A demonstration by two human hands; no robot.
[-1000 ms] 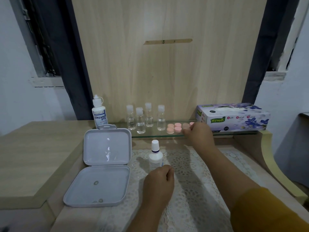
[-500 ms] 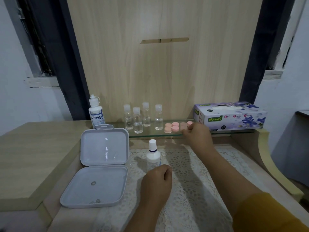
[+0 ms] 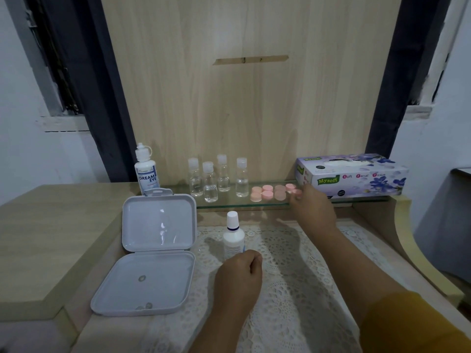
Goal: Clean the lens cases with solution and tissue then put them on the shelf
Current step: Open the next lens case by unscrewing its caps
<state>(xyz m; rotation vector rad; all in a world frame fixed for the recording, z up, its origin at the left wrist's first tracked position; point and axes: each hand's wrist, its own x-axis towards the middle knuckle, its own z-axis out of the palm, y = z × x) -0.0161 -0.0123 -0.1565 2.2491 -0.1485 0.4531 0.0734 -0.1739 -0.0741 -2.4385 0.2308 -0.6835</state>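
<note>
Pink lens cases (image 3: 270, 193) sit in a cluster on the glass shelf (image 3: 229, 203), and the right hand (image 3: 309, 208) is up there at the rightmost one.

Right fingertips pinch that last pink case, just beside the tissue box (image 3: 351, 175). Left hand (image 3: 238, 275) rests on the lace mat (image 3: 293, 276), fingers curled; whether they hold anything I cannot tell. White solution bottle (image 3: 233, 238) stands upright just beyond it. 4 clear small bottles (image 3: 218, 178) line the shelf left of the cases, a Dream Eye bottle (image 3: 147, 169) further left. Grey box (image 3: 153, 253) lies open.
</note>
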